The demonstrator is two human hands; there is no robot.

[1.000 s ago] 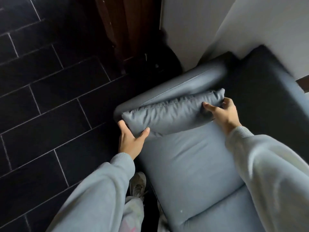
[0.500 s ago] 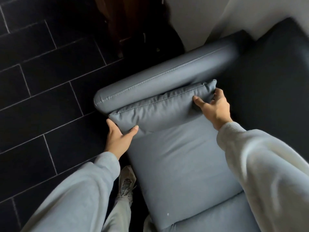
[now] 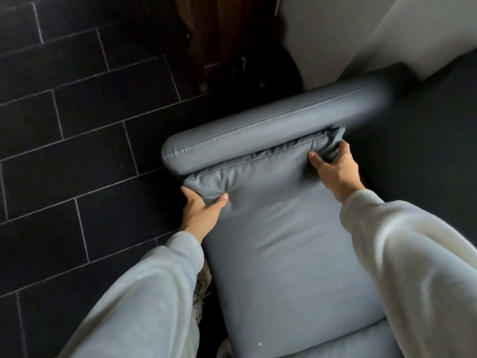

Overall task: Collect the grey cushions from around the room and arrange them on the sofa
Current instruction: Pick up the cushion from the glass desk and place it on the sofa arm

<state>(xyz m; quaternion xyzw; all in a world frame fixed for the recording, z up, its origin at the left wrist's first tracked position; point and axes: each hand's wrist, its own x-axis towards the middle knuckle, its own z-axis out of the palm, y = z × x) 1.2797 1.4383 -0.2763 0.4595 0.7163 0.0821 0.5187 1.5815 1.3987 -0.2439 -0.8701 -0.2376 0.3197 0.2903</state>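
A grey cushion (image 3: 265, 166) stands on its edge on the sofa seat (image 3: 291, 259), pressed against the inner side of the padded armrest (image 3: 271, 127). My left hand (image 3: 202, 213) grips the cushion's near-left corner, thumb on its front face. Gripping the far-right corner is my right hand (image 3: 335, 169), with fingers curled over the cushion's top edge. Both arms wear pale grey sleeves. The cushion's lower part merges with the seat in the same grey fabric.
Dark tiled floor (image 3: 77, 151) lies left of the sofa. A dark wooden door or post (image 3: 224, 29) stands beyond the armrest, next to a white wall (image 3: 335, 34). The sofa back (image 3: 426, 151) is dark, at right. A shoe (image 3: 201, 288) shows by the sofa's front.
The cushion has gone down and back against the armrest, now sitting lower and tighter on the seat. Both hands kept their hold on its corners. The view has shifted closer.
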